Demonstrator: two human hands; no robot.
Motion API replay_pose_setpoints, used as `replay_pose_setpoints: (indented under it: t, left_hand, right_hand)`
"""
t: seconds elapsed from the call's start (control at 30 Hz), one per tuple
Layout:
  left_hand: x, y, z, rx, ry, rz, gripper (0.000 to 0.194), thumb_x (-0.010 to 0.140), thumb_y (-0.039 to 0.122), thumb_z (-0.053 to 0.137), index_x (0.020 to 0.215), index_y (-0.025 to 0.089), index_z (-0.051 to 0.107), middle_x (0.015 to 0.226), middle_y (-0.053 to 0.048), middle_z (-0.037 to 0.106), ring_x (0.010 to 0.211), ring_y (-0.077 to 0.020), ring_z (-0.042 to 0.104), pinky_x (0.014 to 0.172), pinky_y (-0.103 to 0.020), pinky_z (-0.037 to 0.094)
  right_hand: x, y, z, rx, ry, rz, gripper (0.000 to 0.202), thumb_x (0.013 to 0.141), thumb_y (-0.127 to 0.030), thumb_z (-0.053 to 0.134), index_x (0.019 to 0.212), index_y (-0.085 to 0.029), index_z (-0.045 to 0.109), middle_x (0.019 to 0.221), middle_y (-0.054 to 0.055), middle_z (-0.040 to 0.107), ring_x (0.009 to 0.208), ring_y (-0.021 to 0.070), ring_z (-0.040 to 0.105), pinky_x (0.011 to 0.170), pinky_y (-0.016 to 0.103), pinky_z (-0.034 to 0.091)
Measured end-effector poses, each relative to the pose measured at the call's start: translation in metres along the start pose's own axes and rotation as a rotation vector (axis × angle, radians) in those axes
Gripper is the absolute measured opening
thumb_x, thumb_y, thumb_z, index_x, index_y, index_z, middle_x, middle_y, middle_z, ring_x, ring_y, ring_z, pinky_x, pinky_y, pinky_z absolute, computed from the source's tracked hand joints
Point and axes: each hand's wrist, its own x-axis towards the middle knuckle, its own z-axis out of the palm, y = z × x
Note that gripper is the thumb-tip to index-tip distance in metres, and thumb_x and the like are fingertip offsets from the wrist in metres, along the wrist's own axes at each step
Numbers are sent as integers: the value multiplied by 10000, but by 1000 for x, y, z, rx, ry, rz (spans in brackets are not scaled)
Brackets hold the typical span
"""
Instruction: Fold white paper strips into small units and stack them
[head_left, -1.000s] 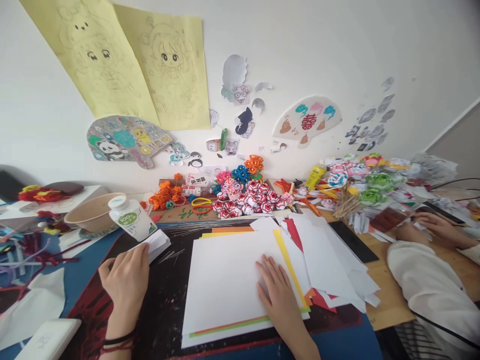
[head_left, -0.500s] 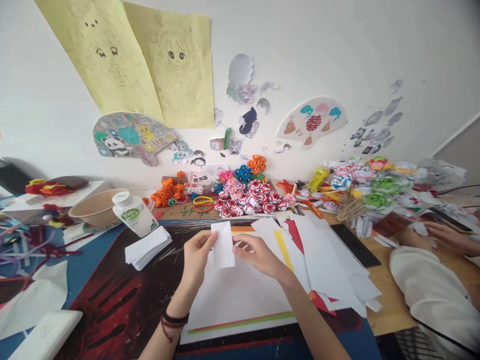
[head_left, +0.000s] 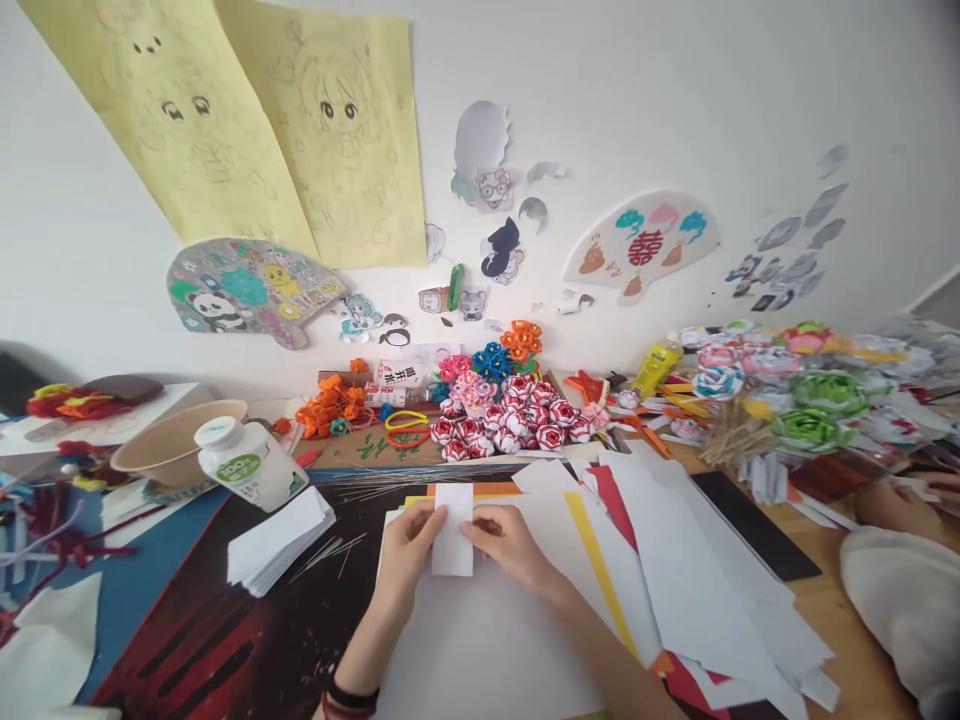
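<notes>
A small white paper rectangle is held upright between my two hands, above larger white sheets. My left hand pinches its left edge, thumb in front and fingers behind. On the opposite edge, my right hand grips with its thumb on the front and its curled fingers close by. To the left lies a stack of white paper pieces, with thin wires beside it.
A white bottle and a bowl stand at the left. Paper flowers line the back. White sheets and a black phone-like slab lie at the right, near another person's sleeve.
My right hand has moved onto the paper's right edge, with its fingers more curled. The paper is straighter now. The camera view has shifted, and the co-worker's arm shows less.
</notes>
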Motion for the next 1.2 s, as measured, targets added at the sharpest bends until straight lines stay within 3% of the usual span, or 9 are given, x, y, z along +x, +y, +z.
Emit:
replay_pose_setpoints:
  t: [0.13,0.3,0.43,0.53,0.6,0.7,0.97,1.1,1.2]
  left_hand:
    - [-2,2,-2,285,41,94,286,810,430,613,832,158,700,767,-44,705,688,-170,609,608,-241,437]
    - [-7,6,-1,685,69,293,248,878,377,535,789,191,672,675,3,652,609,-135,537,591,-239,395]
    - [-13,7,4,846,206,491,151,871,299,562,817,196,658,738,-3,675,651,-147,560,633,-260,418]
    - [-19,5,9,1013,332,732,81,856,221,593,881,196,667,809,-20,713,736,-176,602,695,-297,422]
    - [-22,2,10,1152,355,896,165,842,167,610,992,198,671,903,-38,736,800,-200,625,747,-327,420]
    - [-25,-2,11,1311,284,1036,372,847,110,591,1209,196,604,1092,-68,714,907,-229,638,829,-359,414]
    - [-29,-6,6,1471,69,992,523,915,102,445,1424,211,394,1337,-89,564,1148,-271,563,978,-399,329]
    - [-32,-2,13,1371,55,908,489,912,155,468,1390,262,447,1301,-81,598,1122,-279,579,985,-426,322]
    - [-33,6,19,1127,75,766,376,887,240,544,1258,296,576,1203,-52,667,1005,-259,625,923,-409,372]
  right_hand:
    - [3,1,-1,-57,124,-41,257,817,-357,624,679,-141,643,688,19,568,641,132,521,568,220,390]
    - [4,-3,-6,91,120,63,248,800,-384,639,852,-148,692,711,39,642,595,142,576,543,232,441]
    - [0,-8,-5,127,180,106,299,762,-409,678,639,-138,651,538,25,607,497,148,577,492,238,449]
    - [-2,-9,0,122,219,125,326,763,-419,678,602,-137,645,518,37,622,489,162,597,498,252,470]
    - [-3,-8,3,131,232,123,321,780,-424,663,651,-130,674,561,52,653,526,175,625,537,265,493]
    - [-3,-9,4,152,253,107,332,807,-426,636,673,-125,685,606,65,674,574,183,648,582,276,512]
    - [0,-16,-2,273,203,68,329,807,-435,626,722,-125,695,652,58,661,615,181,644,597,295,538]
    - [-1,-15,-2,264,253,57,308,794,-444,646,823,-139,681,736,55,674,654,174,637,605,279,528]
    - [-2,-14,-2,234,262,52,322,815,-452,623,777,-134,658,666,41,644,614,161,616,578,261,501]
